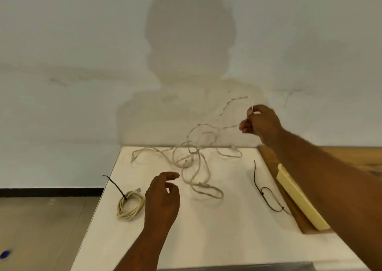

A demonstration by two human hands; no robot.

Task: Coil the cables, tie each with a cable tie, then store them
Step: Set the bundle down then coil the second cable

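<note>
My right hand pinches 1 end of the loose cable, whose tangle runs down toward my nearer, empty, slack-fingered left hand.

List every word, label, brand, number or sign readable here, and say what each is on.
None: no text can be read anywhere.
The coiled cable, its plug, the loose cable, the loose cable tie, the cream box and the table show no legible marks; any print on the plug is too small to tell.
</note>
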